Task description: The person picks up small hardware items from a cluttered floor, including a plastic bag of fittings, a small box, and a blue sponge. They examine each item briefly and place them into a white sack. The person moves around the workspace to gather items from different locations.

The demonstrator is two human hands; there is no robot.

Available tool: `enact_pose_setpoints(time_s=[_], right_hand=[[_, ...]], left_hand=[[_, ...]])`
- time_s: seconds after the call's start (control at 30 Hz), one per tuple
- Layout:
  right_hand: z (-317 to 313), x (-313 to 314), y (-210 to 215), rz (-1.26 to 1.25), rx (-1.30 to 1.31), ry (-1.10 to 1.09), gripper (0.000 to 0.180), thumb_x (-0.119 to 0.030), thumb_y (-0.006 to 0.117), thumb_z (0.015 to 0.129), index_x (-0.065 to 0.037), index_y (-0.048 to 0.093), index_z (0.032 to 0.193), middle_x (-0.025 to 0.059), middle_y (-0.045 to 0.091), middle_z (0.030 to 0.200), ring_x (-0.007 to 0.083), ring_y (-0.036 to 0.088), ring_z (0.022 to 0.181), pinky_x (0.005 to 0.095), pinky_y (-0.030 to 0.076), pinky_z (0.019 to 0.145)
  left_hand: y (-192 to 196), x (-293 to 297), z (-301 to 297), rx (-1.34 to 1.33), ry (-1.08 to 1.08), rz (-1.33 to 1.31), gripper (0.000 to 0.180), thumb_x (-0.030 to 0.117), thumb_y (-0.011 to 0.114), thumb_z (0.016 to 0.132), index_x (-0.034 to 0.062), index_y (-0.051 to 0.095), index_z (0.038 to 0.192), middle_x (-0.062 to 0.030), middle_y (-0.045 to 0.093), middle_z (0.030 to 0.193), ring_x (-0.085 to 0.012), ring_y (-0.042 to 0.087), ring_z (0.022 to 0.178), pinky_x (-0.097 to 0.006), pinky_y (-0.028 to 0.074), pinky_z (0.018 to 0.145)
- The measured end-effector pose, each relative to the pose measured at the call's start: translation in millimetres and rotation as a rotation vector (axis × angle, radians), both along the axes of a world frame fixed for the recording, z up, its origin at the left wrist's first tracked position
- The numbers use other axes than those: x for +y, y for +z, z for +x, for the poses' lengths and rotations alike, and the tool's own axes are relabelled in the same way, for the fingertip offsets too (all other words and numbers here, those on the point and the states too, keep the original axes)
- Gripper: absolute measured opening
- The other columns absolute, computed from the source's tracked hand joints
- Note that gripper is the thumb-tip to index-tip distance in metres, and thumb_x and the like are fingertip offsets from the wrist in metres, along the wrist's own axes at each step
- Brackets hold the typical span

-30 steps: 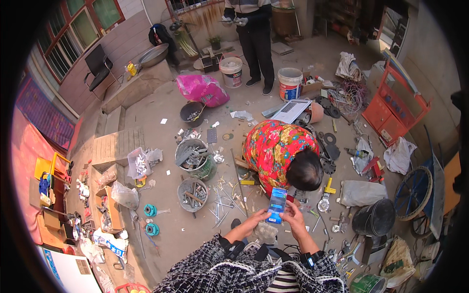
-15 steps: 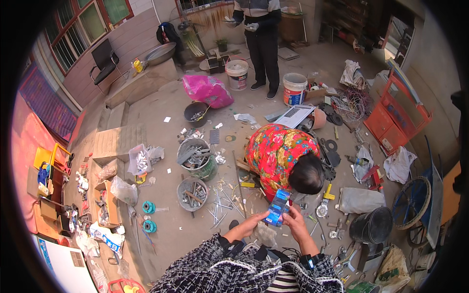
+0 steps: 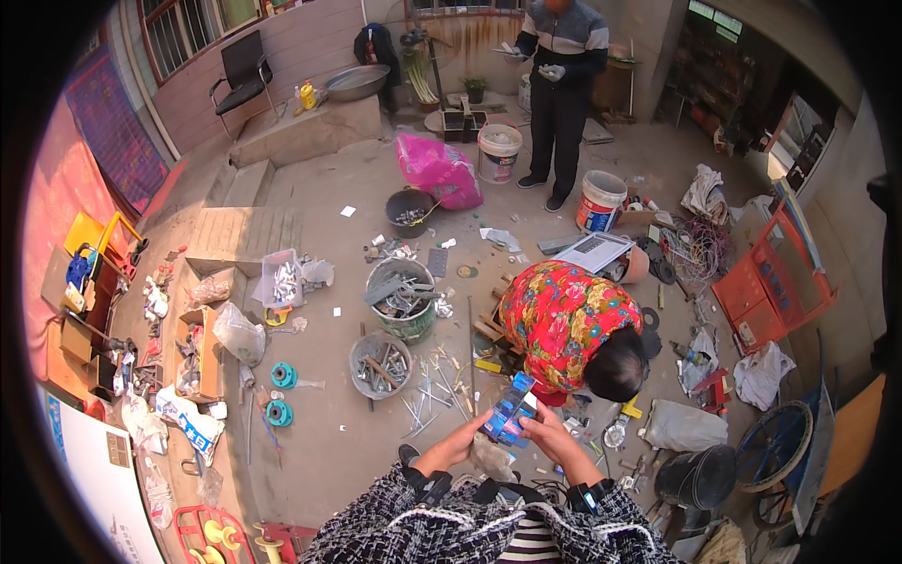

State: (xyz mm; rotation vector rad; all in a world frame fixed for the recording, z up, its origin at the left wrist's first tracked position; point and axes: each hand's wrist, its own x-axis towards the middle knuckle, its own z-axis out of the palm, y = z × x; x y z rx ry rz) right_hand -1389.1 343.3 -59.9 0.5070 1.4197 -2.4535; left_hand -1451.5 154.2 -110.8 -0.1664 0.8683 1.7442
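Observation:
A flat blue oblong box (image 3: 508, 410) with printed patches is held up in front of my body, tilted with its top leaning right. My left hand (image 3: 464, 440) is closed on its lower left edge. The fingers of my right hand (image 3: 550, 432) close on its right side, near a small white patch. Just beyond the box, a co-worker in a red flowered top (image 3: 568, 324) bends low over the ground; that person's hands are mostly hidden. Below the box lies a pale crumpled bag (image 3: 491, 458), partly covered by my hands.
Buckets of metal scraps (image 3: 402, 324) (image 3: 360, 385) stand ahead left, with loose rods (image 3: 434, 390) beside them. Another person (image 3: 561, 85) wearing gloves stands farther off. At right are a black bucket (image 3: 697, 477), a wheelbarrow (image 3: 778, 446) and a red cabinet (image 3: 766, 282).
My view has turned, so most surroundings sit farther right. The blue box and both hands are slightly farther left in the picture, the grip on the box kept.

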Motion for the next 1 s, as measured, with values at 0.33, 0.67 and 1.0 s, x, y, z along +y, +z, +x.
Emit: enact_pose_setpoints(time_s=[0.33,0.67,1.0], right_hand=[[-126.5,-182.4,-30.5,0.030,0.002,0.353,0.057,-0.024,0.064,0.086,-0.005,0.038,0.132,0.0054,0.055,0.111,0.0119,0.054,0.095,0.0267,0.047,0.078],[-163.8,-301.0,-23.7,0.057,-0.024,0.623,0.055,-0.021,0.065,0.085,-0.005,0.040,0.131,0.0066,0.056,0.111,0.0137,0.055,0.096,0.0281,0.047,0.079],[-181.5,-351.1,-23.4,-0.170,-0.136,0.710,0.054,-0.012,0.064,0.082,-0.002,0.041,0.129,0.0075,0.054,0.118,0.0199,0.052,0.109,0.0360,0.041,0.093]], left_hand=[[-38.6,-193.8,-71.2,-0.051,0.343,-0.033,0.049,0.046,0.042,0.094,0.0072,0.050,0.124,-0.0065,0.060,0.114,-0.0180,0.058,0.100,-0.035,0.046,0.090],[-16.7,-313.7,-55.5,-0.102,0.552,-0.068,0.055,0.050,0.043,0.093,0.0059,0.048,0.125,-0.0077,0.060,0.112,-0.0172,0.059,0.098,-0.034,0.048,0.087],[-5.6,-343.8,-3.7,-0.096,0.806,-0.046,0.050,0.046,0.045,0.094,0.0059,0.050,0.124,-0.0110,0.062,0.101,-0.0172,0.062,0.085,-0.032,0.053,0.073]])
